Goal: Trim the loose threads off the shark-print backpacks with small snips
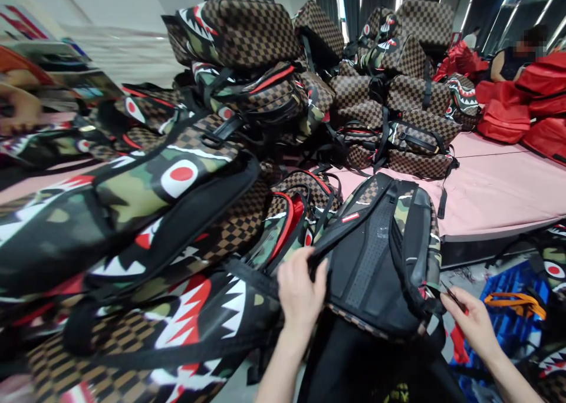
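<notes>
Nearest the camera, the person's two bare forearms rise from the bottom edge toward a backpack with a black mesh back panel, camouflage side trim and brown checkered base (380, 261), which lies back-panel up at the front edge of the pink padded table (495, 191).

The left hand (300, 294) is at the near left corner of this backpack, its fingers curled over and pinching the lower end of the black padded shoulder strap (349, 223). The right hand (475, 323) is at the near right corner of the backpack, fingers drawn together around a thin dark item with a red part below it; what that item is cannot be told, nor whether the hand also touches the bag.

Handling, as a judgement: the backpack looks soft-sided and light to moderate in weight, with a padded panel that gives some stiffness. The fabric appears textured, not slippery, and not fragile. The straps hang loose and may snag on neighbouring bags. Sound holds would be the padded strap or the two near corners of the body.

Pose: both forearms extend forward and slightly inward, wrists roughly level, left palm down.

Left of the backpack lies a heap of similar shark-mouth camouflage bags (145, 214); behind it, a stack of brown checkered bags (398, 120); to the far right behind, red bags (522, 108) and a seated person (515, 58).
</notes>
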A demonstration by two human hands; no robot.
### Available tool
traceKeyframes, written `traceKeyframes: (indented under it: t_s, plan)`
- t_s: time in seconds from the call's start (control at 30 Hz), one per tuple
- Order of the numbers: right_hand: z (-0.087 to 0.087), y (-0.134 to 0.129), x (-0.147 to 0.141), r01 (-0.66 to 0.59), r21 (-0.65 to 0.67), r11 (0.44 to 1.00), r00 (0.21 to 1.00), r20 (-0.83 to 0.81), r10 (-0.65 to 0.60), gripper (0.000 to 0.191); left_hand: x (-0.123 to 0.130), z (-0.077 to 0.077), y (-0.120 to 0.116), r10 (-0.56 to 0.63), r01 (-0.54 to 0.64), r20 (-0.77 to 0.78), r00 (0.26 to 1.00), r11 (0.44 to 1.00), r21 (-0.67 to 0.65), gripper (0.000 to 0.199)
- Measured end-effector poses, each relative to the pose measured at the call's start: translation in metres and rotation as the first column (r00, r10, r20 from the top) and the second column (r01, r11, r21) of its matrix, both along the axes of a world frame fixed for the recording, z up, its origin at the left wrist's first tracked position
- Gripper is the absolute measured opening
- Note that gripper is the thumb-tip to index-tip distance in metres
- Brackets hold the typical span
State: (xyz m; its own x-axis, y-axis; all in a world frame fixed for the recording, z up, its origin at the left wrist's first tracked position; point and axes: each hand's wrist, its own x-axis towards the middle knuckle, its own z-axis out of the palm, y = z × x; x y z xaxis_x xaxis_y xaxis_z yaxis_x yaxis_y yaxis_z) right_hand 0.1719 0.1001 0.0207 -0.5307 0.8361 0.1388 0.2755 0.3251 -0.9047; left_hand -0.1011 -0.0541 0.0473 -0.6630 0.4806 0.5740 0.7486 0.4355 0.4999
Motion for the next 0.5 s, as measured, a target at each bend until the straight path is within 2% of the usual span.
traceKeyframes:
  t_s: [0.03,0.1,0.17,0.2,0.27,0.37,0.43,0.5]
  plan:
    - [-0.001,0.001,0.004,-0.004,-0.009,1.0,1.0,0.006,0.004,0.031,-0.016,-0.005,-0.005,0.082,-0.089,-0.068,0.994,0.989,-0.117,0.037]
    - [-0.001,0.002,0.006,-0.007,-0.02,1.0,1.0,0.006,0.008,0.025,-0.038,-0.015,-0.01,0.13,-0.166,-0.123,0.984,0.92,-0.355,0.039]
    - [0.002,0.0,0.004,0.003,-0.019,1.0,0.999,-0.042,-0.003,0.023,-0.049,-0.019,-0.01,0.119,-0.167,-0.128,0.985,0.859,-0.483,0.036]
    - [0.005,-0.001,0.001,-0.007,-0.011,1.0,0.998,-0.068,0.006,0.024,-0.051,-0.017,-0.009,0.121,-0.165,-0.12,0.985,0.857,-0.488,0.034]
    - [0.015,-0.004,-0.008,-0.055,0.018,0.998,0.993,-0.101,0.057,0.023,-0.052,-0.01,-0.005,0.132,-0.152,-0.077,0.988,0.908,-0.39,0.033]
    - [0.034,-0.003,-0.029,-0.18,0.067,0.981,0.979,-0.081,0.185,0.019,-0.05,0.003,0.003,0.109,-0.102,0.071,0.991,0.99,-0.093,0.033]
    - [0.047,0.0,-0.051,-0.272,0.11,0.956,0.958,-0.06,0.279,0.023,-0.047,0.008,0.013,0.04,-0.065,0.259,0.965,0.994,0.089,0.033]
    - [0.056,0.005,-0.077,-0.342,0.16,0.926,0.932,-0.067,0.356,0.019,-0.04,0.01,0.024,-0.072,-0.085,0.524,0.848,0.959,0.269,0.032]
